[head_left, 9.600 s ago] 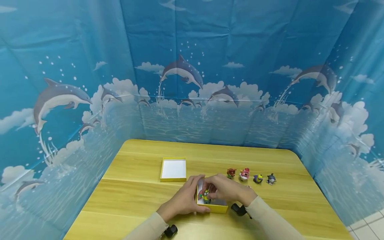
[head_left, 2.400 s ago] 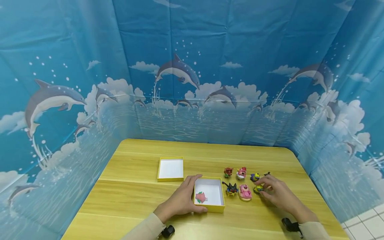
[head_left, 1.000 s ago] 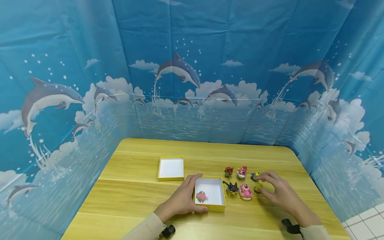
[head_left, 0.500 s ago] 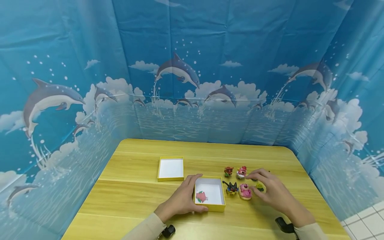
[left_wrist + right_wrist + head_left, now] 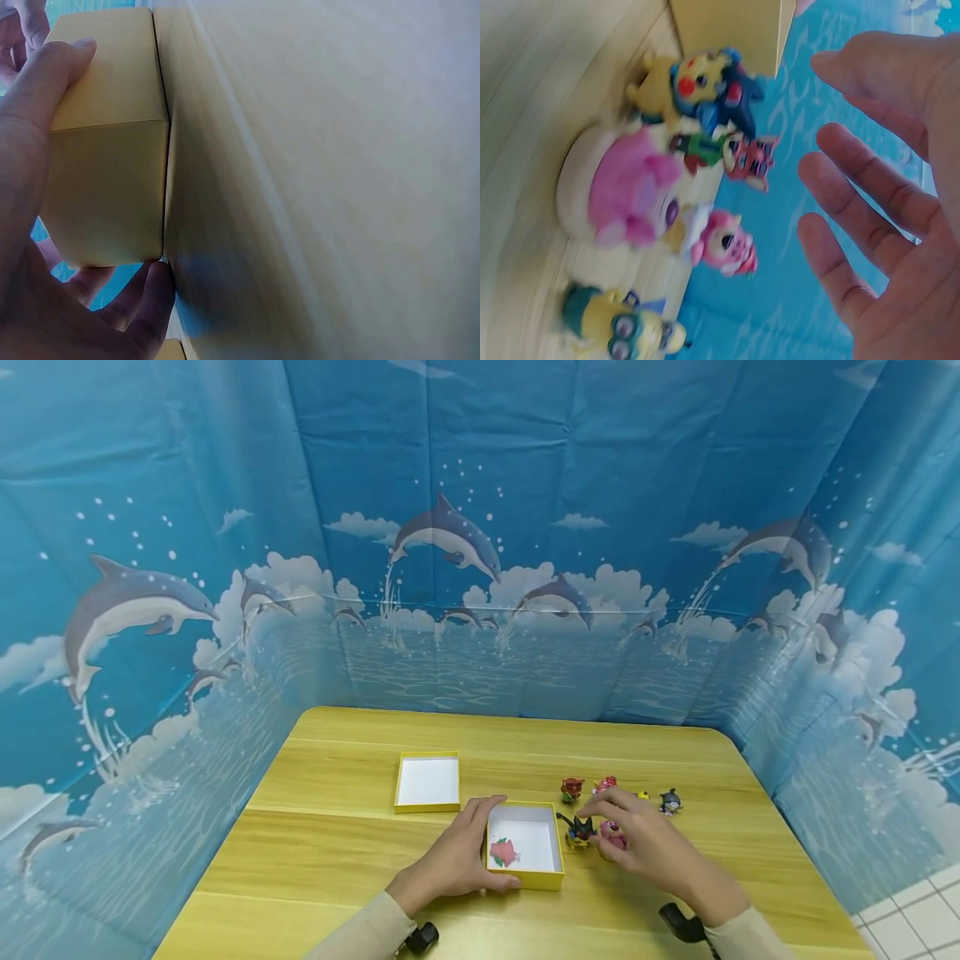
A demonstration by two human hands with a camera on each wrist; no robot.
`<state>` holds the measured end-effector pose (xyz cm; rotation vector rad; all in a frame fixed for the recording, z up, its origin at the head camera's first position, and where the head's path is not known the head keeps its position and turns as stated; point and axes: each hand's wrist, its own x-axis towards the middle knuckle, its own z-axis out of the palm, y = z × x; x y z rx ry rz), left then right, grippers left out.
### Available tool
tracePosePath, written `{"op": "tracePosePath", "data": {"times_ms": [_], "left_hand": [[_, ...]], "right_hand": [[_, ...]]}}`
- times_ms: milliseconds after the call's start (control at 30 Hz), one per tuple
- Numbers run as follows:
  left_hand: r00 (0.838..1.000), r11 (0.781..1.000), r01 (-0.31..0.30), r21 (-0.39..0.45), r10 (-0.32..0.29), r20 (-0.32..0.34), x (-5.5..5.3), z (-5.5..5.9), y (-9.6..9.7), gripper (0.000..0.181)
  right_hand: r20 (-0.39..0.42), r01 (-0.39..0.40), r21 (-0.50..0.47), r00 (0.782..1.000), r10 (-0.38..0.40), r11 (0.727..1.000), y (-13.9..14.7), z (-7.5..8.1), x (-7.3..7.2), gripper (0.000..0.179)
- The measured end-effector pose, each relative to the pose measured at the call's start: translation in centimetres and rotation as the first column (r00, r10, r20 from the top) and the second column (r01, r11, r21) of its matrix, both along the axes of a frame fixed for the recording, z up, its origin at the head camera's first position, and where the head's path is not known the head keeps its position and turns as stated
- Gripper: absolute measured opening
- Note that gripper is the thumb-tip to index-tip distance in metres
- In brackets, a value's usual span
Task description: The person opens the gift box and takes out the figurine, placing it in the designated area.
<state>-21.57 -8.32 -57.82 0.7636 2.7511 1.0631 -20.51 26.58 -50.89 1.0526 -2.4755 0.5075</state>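
My left hand (image 5: pixel 453 857) grips a yellow box (image 5: pixel 542 882), thumb on the near wall and fingers round the far left side. Inside the white interior lies a pink and green figure (image 5: pixel 504 852). My right hand (image 5: pixel 652 852) hovers over the front row of toy figures, fingers spread and nothing held. By its fingertips stands a black-eared yellow figure (image 5: pixel 579 833); a pink bear on a round base (image 5: pixel 613 834) is partly covered by the hand. The right wrist view shows a goggled minion figure (image 5: pixel 626 322), hidden under the hand in the head view.
A yellow lid with white inside (image 5: pixel 427 783) lies at the back left. Behind the front row stand a red fox-like figure (image 5: pixel 572 789), a strawberry-capped pink bear (image 5: pixel 604 785), another minion partly hidden (image 5: pixel 643 795) and a grey-hooded figure (image 5: pixel 671 802). A dolphin-print curtain (image 5: pixel 480 660) borders the wooden table (image 5: pixel 337 843).
My right hand brought the minion from the box to the front row's right end, let go, then moved left above the figures. My left hand keeps its grip on the box.
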Motion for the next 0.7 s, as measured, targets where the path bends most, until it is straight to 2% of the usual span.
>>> {"op": "tracePosePath", "data": {"times_ms": [467, 700], "left_hand": [[1.0, 1.0, 0.009, 0.006, -0.009, -0.008, 0.1, 0.1, 0.0, 0.133], [1.0, 1.0, 0.007, 0.007, -0.007, -0.012, 0.1, 0.1, -0.1, 0.132]], "right_hand": [[0.014, -0.102, 0.049, 0.995, 0.102, 0.994, -4.1, 0.1, -0.3, 0.045], [0.121, -0.147, 0.088, 0.983, 0.136, 0.985, -5.9, 0.3, -0.3, 0.041]]}}
